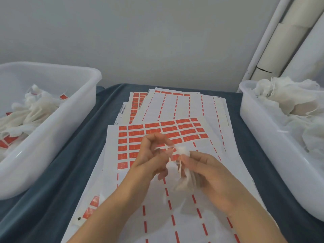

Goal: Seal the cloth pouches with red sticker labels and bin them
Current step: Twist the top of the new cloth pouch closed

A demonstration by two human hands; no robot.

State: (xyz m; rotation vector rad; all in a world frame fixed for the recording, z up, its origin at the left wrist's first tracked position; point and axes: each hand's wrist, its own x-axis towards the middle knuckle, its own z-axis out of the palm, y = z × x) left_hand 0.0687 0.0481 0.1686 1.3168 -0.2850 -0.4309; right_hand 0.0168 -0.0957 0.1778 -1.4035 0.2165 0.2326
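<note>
One cloth pouch (pixel 182 179) in work, held above the sticker sheets at mid-table: right hand (pixel 210 174) curled round the gathered body, left hand (pixel 150 155) pinching the white drawstring ends (pixel 166 147) at the neck, fingers bent and narrow. No red label visible on this pouch yet, though blur at the neck leaves that uncertain; judged to be mid-seal, closing the neck before a sticker goes on. Partly used sticker sheet (pixel 157 135) directly under the hands, with a block of red labels left on its upper half and bare backing plus red dashed remnants lower down. More sheets (pixel 175 104) fanned behind, mostly stripped, some red columns remaining at far left. Left bin (pixel 52 120) holds a modest heap of pouches with red labels showing, so taken as the done pile. Right bin (pixel 273 137) heaped with plain white pouches, no red seen, so taken as the unsealed stock; bulk of the job looks outstanding. Small barcode-like print (pixel 122 108) on a sheet edge, too small to read. Label print gold-toned and illegible. No brand legible anywhere. Blue cloth (pixel 84 137) covering the table beneath everything.
</note>
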